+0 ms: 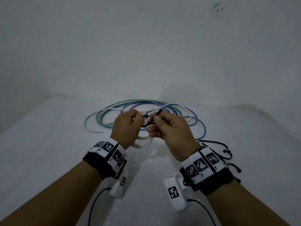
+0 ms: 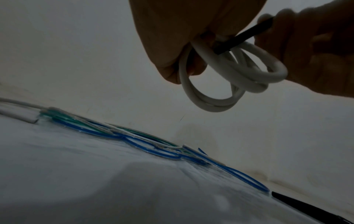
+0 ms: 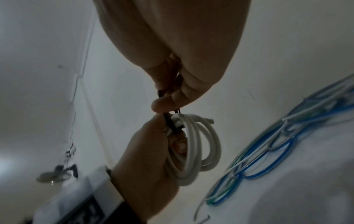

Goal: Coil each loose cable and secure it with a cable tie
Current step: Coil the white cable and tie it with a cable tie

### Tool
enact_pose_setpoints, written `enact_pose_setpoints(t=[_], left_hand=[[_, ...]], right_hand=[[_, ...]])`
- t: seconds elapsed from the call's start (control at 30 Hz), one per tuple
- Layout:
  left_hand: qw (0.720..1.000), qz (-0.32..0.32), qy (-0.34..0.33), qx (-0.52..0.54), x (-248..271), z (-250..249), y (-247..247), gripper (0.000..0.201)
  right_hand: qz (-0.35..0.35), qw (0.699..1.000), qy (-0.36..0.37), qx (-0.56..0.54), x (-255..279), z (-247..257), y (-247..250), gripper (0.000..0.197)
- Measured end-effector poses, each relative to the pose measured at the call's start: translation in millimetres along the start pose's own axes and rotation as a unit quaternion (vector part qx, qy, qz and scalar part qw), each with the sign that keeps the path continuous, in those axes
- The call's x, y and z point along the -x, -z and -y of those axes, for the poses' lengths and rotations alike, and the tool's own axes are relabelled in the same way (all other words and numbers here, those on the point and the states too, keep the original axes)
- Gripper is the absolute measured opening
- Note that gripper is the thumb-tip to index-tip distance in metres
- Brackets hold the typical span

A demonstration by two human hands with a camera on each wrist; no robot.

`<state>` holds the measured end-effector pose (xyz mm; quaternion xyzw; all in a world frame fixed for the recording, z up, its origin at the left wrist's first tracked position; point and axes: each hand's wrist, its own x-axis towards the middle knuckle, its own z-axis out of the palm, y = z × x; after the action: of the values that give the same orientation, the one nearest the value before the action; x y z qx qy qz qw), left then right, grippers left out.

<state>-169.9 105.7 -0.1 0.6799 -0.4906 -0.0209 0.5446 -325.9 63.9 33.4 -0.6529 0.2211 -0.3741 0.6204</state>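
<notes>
- Both wrists carry black bands with white marker blocks, nearest to the camera, above the front edge of the white worktop [image 1: 48, 144].
- Fingers of the left hand [image 1: 125, 128] are curled around a small coil of white cable [image 2: 229, 84] — the coil hangs under the hand, lifted off the worktop.
- Thumb and fingers of the right hand [image 1: 171, 128] pinch the tail of a black cable tie [image 1: 152, 119], which goes around the coil just beside the left fingertips.
- Loose blue cables [image 1: 193, 123], green cables [image 1: 104, 115] and white cables [image 1: 91, 126] lie tangled near the back edge, behind the hands.
- Spare black cable ties [image 1: 226, 150] lie toward the right edge, beside the right wrist.
</notes>
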Motion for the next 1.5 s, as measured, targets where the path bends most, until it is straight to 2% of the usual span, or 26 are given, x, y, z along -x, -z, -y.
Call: enact_pose_setpoints(t=[0.1, 0.2, 0.23, 0.37, 0.63, 0.83, 1.0, 1.23, 1.37, 1.5], left_hand=[[0.999, 0.002, -0.005, 0.033, 2, -3, -3, 0.037], [0.999, 0.008, -0.018, 0.051, 1, -5, -3, 0.037], [0.999, 0.01, -0.023, 0.048, 1, -6, -2, 0.037], [0.999, 0.003, -0.018, 0.048, -1, -6, 0, 0.033], [0.998, -0.003, -0.016, 0.057, -2, -4, 2, 0.046], [0.997, 0.042, -0.036, 0.054, 1, -5, 6, 0.048], [0.996, 0.049, -0.026, 0.064, 5, -8, 5, 0.044], [0.996, 0.052, -0.02, 0.067, 5, -9, 7, 0.045], [0.996, 0.057, -0.026, 0.067, 7, -12, 8, 0.047], [0.996, 0.058, -0.037, 0.057, 9, -11, 8, 0.047]], right_hand=[[-0.017, 0.997, -0.056, -0.056, -5, 4, -3, 0.019], [-0.056, 0.989, -0.107, -0.086, -8, 7, -4, 0.01], [-0.066, 0.987, -0.118, -0.086, -10, 8, -3, 0.007], [-0.07, 0.981, -0.155, -0.09, -10, 12, 0, 0.019], [-0.068, 0.967, -0.245, -0.03, -11, 18, -1, 0.018], [-0.025, 0.972, -0.232, 0.03, -12, 20, 0, 0.022], [-0.009, 0.97, -0.235, 0.055, -12, 22, -1, 0.02], [-0.008, 0.968, -0.248, 0.049, -11, 23, 1, 0.017], [0.001, 0.972, -0.232, 0.023, -11, 20, 1, 0.029], [0.011, 0.976, -0.219, 0.013, -7, 20, -1, 0.025]])
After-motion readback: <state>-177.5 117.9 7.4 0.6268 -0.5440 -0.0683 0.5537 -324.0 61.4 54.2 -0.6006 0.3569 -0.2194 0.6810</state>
